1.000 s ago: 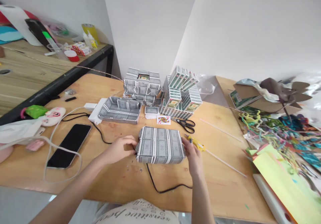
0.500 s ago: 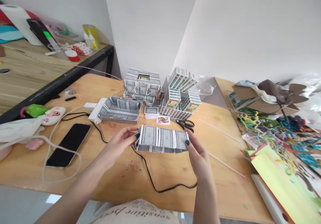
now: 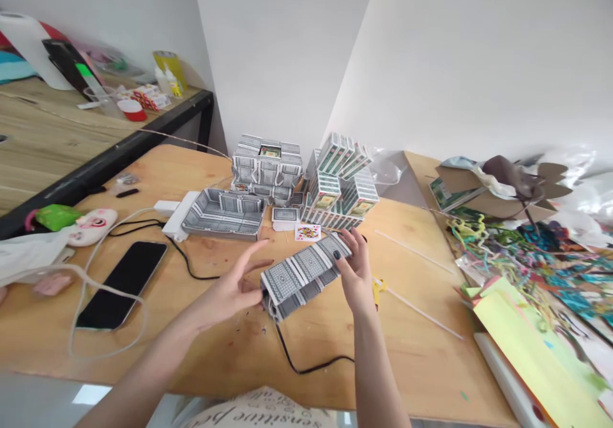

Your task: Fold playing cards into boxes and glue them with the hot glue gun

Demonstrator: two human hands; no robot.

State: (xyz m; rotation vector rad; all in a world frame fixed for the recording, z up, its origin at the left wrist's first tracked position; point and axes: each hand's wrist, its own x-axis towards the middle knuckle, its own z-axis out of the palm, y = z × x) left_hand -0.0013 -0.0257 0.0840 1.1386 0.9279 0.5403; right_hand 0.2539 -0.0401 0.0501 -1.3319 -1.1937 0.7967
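A long piece built of grey-patterned playing cards (image 3: 310,263) is tilted above the table, its right end higher. My right hand (image 3: 353,268) grips that end, thumb on the front. At the lower left end, my left hand (image 3: 242,287) has its fingers spread, the thumb near or against the card edge. Behind lie an open tray made of cards (image 3: 227,214), a small card stack (image 3: 286,216) and a face-up card (image 3: 307,232). A larger card-covered structure (image 3: 268,163) stands at the back beside stacked card boxes (image 3: 325,191).
A phone (image 3: 122,284) and white cable lie at left, near a power strip (image 3: 181,216). A black cord runs beneath the hands to a yellow tool (image 3: 378,290). White sticks (image 3: 424,313) and papers (image 3: 531,345) are at right.
The card piece has turned from level to slanted, its left end dropping and its right end rising. My left hand has opened its fingers. The yellow tool has come into view.
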